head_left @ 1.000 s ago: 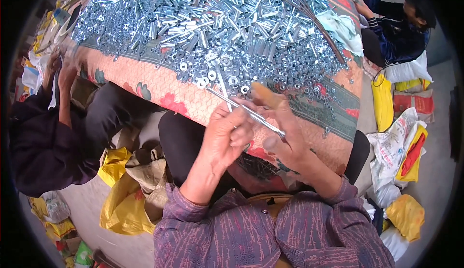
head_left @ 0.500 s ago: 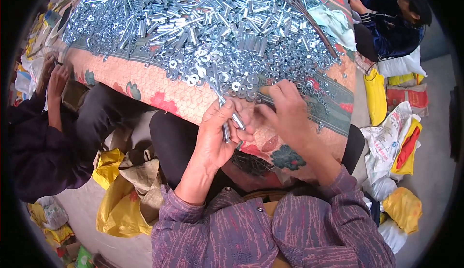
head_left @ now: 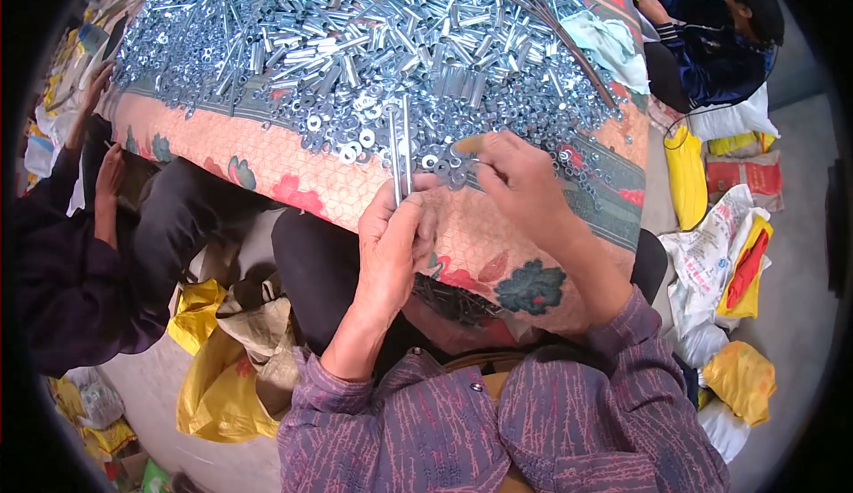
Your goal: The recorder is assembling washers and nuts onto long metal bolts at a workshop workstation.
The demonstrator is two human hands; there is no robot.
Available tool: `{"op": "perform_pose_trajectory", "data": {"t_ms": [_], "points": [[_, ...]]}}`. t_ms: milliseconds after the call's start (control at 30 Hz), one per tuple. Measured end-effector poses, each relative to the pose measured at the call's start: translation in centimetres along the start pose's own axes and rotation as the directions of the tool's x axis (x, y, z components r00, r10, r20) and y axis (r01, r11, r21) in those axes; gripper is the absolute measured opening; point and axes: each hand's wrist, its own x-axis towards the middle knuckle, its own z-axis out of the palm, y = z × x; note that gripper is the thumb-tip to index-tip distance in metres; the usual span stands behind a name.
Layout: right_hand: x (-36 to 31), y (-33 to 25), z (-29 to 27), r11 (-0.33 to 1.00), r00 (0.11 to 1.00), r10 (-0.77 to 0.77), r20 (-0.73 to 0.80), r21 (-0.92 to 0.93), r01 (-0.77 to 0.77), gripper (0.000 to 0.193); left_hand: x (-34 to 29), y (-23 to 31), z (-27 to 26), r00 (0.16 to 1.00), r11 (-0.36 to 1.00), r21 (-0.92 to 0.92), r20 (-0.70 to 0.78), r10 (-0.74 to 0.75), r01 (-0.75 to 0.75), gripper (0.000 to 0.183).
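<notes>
My left hand [head_left: 391, 235] is closed around two long, thin metal rods [head_left: 401, 151], which stand nearly upright and side by side above the cloth edge. Their lower ends are hidden in the palm. My right hand [head_left: 522, 178] is at the near edge of the pile, its fingers bent toward the flat washers [head_left: 458, 171]. A yellow-brown cover sits on one fingertip. Whatever is between those fingers is too small to make out. Beyond both hands spreads a heap of metal sleeves [head_left: 355, 71], rods, nuts and washers.
A flowered cloth [head_left: 346, 186] covers the work surface. Dark bars [head_left: 577, 53] and a pale cloth [head_left: 609, 49] lie on the right of the pile. One co-worker [head_left: 80, 262] sits at left, another [head_left: 720, 44] at far right. Yellow bags [head_left: 222, 391] lie on the floor.
The rods in my left hand have swung from a slant to nearly upright. My right hand has moved slightly away from my left, to the washers. The left co-worker's hands have moved apart.
</notes>
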Motion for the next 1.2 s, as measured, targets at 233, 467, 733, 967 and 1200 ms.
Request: {"op": "perform_pose_trajectory", "data": {"t_ms": [233,467,733,967,1200], "points": [[-0.2,1.2,0.1,0.924,0.964,-0.249,0.094,-0.274,0.266,0.015,-1.1,0.0,-0.3,0.998,0.999,-0.027,-0.035,-0.046,0.045,0.018],[-0.6,0.1,-1.0,0.888,0.954,-0.215,0.208,-0.366,0.28,0.006,-1.8,-1.3,-0.5,0.997,0.996,-0.053,-0.028,-0.074,0.072,0.016],[-0.2,0.8,-0.9,0.909,0.961,-0.195,0.197,-0.333,0.253,0.008,-2.2,-2.3,-0.5,0.997,0.998,0.009,-0.026,-0.066,0.066,0.018],[-0.2,0.9,-1.8,0.92,0.968,-0.173,0.183,-0.322,0.225,0.011,-2.1,-2.3,-1.0,0.997,0.997,0.009,-0.01,-0.078,0.078,0.018],[-0.7,2.1,-3.6,0.994,0.992,0.043,0.115,-0.109,-0.03,0.015,-2.5,-3.5,-1.0,0.996,0.987,0.158,0.07,-0.052,0.041,0.013]]}}
